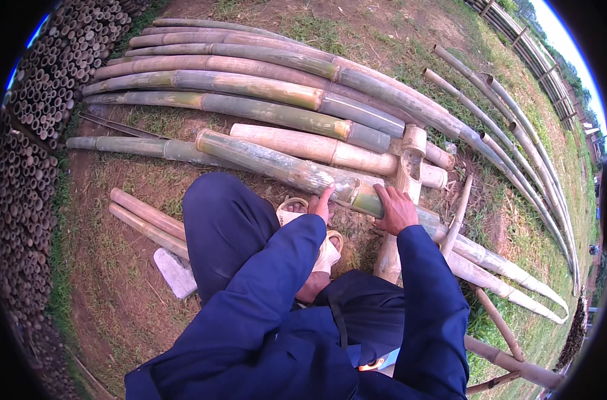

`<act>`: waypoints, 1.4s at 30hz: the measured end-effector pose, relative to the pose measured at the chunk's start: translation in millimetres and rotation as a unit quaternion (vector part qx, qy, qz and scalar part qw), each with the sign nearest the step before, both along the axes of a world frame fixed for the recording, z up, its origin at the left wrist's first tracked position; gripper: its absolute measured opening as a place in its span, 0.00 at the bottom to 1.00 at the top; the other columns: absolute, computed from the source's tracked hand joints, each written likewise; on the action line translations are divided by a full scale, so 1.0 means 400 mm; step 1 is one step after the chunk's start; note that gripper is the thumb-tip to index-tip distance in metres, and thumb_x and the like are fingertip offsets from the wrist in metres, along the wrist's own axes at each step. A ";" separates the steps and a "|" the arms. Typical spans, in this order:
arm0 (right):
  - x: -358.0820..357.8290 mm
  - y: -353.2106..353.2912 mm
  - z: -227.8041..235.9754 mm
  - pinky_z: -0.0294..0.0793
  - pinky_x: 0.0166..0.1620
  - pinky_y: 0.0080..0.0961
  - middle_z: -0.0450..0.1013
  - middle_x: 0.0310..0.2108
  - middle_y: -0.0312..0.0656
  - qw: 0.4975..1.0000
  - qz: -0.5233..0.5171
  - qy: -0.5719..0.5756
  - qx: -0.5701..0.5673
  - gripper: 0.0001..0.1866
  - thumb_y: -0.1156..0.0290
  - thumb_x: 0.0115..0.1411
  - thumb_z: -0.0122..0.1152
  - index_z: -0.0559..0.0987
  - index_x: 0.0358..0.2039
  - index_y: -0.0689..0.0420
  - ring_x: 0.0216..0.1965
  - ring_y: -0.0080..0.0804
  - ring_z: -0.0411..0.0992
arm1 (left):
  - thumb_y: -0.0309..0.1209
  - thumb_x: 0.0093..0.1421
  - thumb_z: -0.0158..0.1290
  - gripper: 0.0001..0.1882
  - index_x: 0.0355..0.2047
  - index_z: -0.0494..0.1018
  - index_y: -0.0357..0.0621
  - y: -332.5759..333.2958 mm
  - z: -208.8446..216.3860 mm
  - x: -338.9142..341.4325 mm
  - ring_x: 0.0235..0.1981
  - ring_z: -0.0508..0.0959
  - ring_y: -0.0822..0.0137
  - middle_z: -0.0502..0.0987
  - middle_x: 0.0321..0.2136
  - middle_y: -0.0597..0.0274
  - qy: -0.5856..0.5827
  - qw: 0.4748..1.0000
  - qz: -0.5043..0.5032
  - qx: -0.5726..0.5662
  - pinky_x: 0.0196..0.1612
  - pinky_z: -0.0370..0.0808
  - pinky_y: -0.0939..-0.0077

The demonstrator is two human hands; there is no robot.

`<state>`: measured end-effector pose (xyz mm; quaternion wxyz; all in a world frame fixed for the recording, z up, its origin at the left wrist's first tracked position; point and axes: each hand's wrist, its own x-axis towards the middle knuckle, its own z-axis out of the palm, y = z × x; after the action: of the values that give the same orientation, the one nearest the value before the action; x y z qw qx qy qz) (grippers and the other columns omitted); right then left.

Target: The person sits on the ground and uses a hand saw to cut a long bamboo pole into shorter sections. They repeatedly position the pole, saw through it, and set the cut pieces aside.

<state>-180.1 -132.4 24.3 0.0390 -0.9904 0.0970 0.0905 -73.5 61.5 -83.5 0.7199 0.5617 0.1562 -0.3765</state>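
While the left hand (321, 204) grips a bamboo pole (270, 162) at frame centre, the right hand (398, 211) holds it farther right.

Two hands, one left hand (322, 204) and one right hand (398, 209), at one green bamboo length (263, 163). Two sandals (325, 259). One notched bamboo post (413, 140). Two short brown poles (150, 213), side by side. One pale slab (175, 273). At least six long bamboo poles (270, 111) lie beyond; at least four slender poles (472, 77) lie to the right. The stacked bamboo ends (33, 200) at left are too many to count.
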 end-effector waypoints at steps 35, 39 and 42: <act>-0.658 0.036 -0.045 0.77 0.50 0.49 0.80 0.41 0.61 0.757 -0.605 -0.197 0.147 0.28 0.65 0.46 0.74 0.77 0.46 0.64 0.47 0.59 0.79 | 0.29 0.63 0.62 0.13 0.45 0.75 0.37 0.200 0.608 0.078 0.36 0.78 0.74 0.80 0.37 0.62 -0.531 0.821 -0.205 -0.047 0.45 0.76 0.76; -0.651 0.082 0.050 0.77 0.49 0.49 0.80 0.39 0.60 0.791 -0.526 -0.268 0.163 0.26 0.67 0.45 0.71 0.77 0.45 0.63 0.45 0.59 0.80 | 0.29 0.64 0.61 0.12 0.45 0.75 0.37 0.359 0.654 0.178 0.36 0.78 0.73 0.81 0.36 0.61 -0.596 0.782 -0.166 0.071 0.45 0.76 0.75; -0.611 0.097 0.150 0.78 0.46 0.46 0.80 0.37 0.58 0.843 -0.463 -0.228 0.149 0.26 0.68 0.46 0.70 0.77 0.46 0.63 0.41 0.56 0.81 | 0.29 0.63 0.61 0.13 0.46 0.76 0.35 0.378 0.657 0.197 0.36 0.79 0.72 0.81 0.35 0.60 -0.605 0.773 -0.163 0.099 0.45 0.76 0.75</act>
<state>-424.5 -93.5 84.3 0.2444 -0.8049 0.5184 -0.1535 5.3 212.5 179.3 0.5337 0.7587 -0.3698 -0.0530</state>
